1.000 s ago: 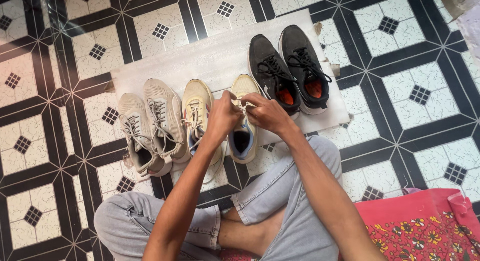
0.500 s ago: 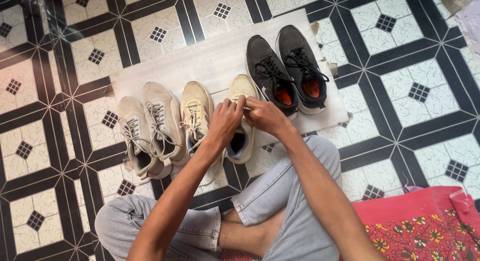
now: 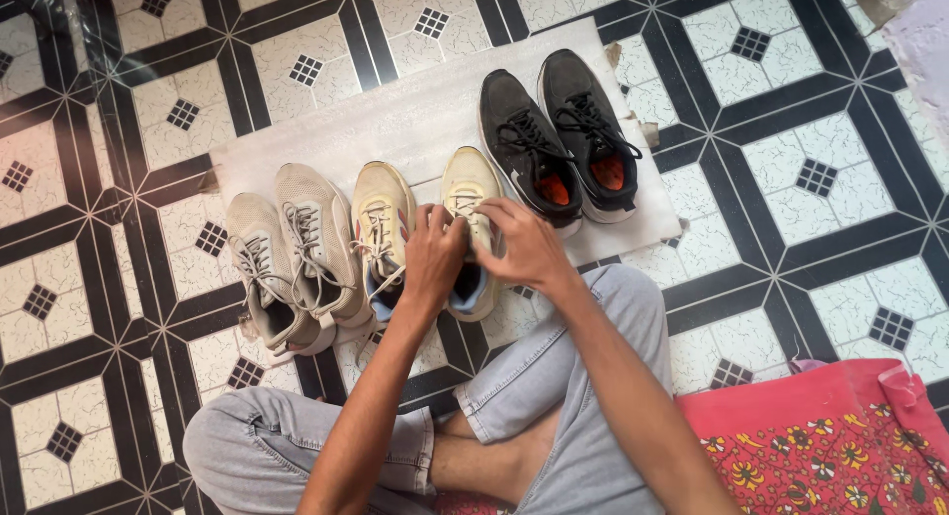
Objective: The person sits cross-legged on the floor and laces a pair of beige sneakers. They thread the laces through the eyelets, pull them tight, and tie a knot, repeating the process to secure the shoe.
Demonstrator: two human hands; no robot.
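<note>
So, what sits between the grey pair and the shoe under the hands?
In the head view, one cream shoe lies between the grey pair and the handled cream shoe.

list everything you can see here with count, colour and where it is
cream shoe: 1, cream-yellow with blue lining, mid-row, under both hands
second cream shoe: 1, cream-yellow, just left of it
beige shoes: 2, beige-grey, left end of row
black shoes: 2, black with orange insoles, right end, further back
foam sheet: 1, white, under the shoes
tiled floor: black and white pattern
red cloth: 1, red, floral, bottom right
jeans: light blue, legs crossed
left hand: on cream shoe
right hand: at its laces
</note>
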